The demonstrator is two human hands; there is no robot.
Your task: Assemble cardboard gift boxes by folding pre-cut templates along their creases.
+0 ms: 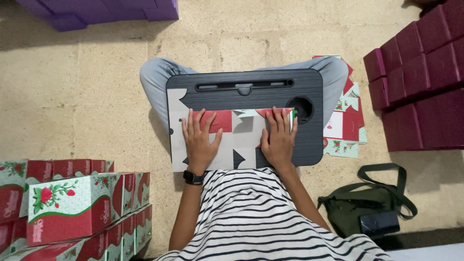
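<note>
A flat, unfolded cardboard box blank [232, 140], grey-white inside with a red and green printed flap folded over its far edge, lies on a black lap desk [270, 89] across my crossed legs. My left hand [199, 140] presses flat on the left part of the blank, fingers spread, touching the red flap. My right hand [279, 137] presses flat on the right part, fingers on the folded flap's edge. A black watch sits on my left wrist.
Assembled red, white and green rose-printed boxes [72, 208] are stacked at the lower left. More flat blanks [345, 130] lie on the floor to the right of the desk. Maroon boxes [420, 82] stand at right, purple ones [96, 12] at top left. A green bag [367, 208] lies at lower right.
</note>
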